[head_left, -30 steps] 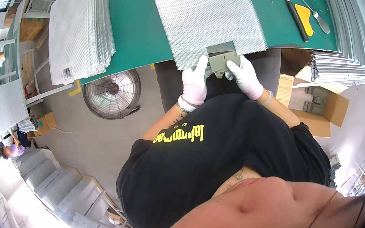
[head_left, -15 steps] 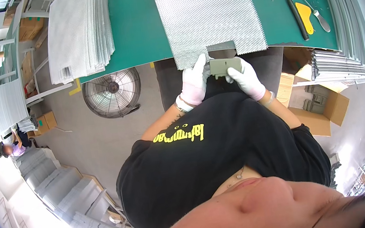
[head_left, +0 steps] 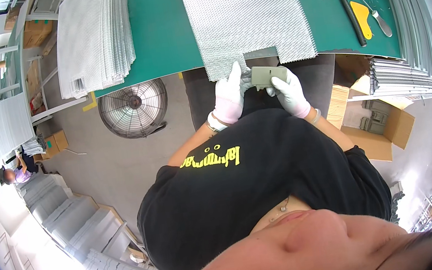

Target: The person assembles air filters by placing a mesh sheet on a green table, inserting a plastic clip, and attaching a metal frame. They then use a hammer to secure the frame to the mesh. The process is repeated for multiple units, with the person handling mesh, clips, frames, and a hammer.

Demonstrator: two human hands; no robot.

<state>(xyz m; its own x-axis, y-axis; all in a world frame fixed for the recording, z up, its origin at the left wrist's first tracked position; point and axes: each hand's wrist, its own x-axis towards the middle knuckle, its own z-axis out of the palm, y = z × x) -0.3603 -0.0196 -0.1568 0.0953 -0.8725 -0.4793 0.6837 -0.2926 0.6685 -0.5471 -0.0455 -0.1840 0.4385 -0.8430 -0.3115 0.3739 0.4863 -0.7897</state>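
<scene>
Green-topped counter is carrying a large silver expanded-metal mesh sheet, its near edge overhanging. Just below that edge, a small flat grey-green rectangular plate is being held off the counter. Left hand, white-gloved, is gripping the plate's left end; right hand, white-gloved, is gripping its right end, fingers closed on it.

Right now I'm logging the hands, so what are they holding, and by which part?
Both hold a small grey block: right hand at its lower right edge, left hand at its left end.
</scene>
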